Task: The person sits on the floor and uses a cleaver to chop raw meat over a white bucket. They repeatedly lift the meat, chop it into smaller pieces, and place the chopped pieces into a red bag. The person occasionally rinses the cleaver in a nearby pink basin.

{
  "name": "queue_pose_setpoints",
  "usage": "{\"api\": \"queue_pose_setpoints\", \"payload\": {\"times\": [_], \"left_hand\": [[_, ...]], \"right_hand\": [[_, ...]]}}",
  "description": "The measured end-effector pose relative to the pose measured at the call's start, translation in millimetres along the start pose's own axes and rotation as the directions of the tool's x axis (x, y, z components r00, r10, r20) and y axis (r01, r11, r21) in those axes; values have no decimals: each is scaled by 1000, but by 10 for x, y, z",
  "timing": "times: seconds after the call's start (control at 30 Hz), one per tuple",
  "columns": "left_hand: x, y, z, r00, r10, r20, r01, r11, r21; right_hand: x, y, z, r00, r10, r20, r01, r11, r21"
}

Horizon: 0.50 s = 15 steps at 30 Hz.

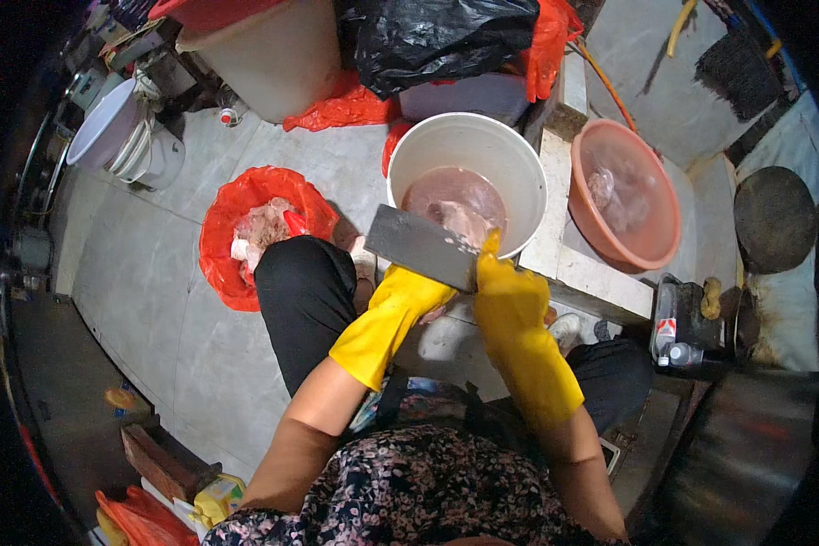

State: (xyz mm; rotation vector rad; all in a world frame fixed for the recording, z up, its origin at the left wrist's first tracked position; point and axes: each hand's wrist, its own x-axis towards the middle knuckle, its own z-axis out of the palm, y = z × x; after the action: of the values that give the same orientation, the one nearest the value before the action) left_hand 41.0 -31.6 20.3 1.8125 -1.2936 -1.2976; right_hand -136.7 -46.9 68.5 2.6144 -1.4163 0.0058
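Both my hands wear yellow rubber gloves. My right hand (513, 286) grips a cleaver (416, 244) at the right end of its broad dark blade, with the index finger extended along it. Small pale bits cling to the blade near that hand. My left hand (409, 293) is under the blade's lower edge; its fingers are hidden, so whether it holds anything is unclear. Just beyond the cleaver stands a white bucket (524, 164) with cloudy pinkish liquid in it. A pale piece of what looks like meat (464, 220) lies in that liquid, partly covered by the blade.
Left of my knee, a red plastic bag (228, 205) lines a container of pale scraps. A pink basin (665, 232) of water sits beyond the tiled ledge (553, 198) at right. At the back are a black plastic bag (443, 41) and a large tub (266, 61).
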Motion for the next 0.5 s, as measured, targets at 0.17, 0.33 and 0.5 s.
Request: {"api": "queue_pose_setpoints", "payload": {"times": [0.17, 0.33, 0.5], "left_hand": [[-97, -14, -40, 997, -78, 5, 78, 997, -28], [-137, 142, 26, 995, -47, -93, 48, 999, 6], [-34, -116, -74, 997, 73, 38, -65, 984, -166]], "right_hand": [[-27, -12, -103, 957, 68, 282, -75, 997, 17], [436, 109, 98, 983, 111, 148, -128, 985, 112], [72, 29, -232, 914, 59, 401, -73, 997, 20]]}}
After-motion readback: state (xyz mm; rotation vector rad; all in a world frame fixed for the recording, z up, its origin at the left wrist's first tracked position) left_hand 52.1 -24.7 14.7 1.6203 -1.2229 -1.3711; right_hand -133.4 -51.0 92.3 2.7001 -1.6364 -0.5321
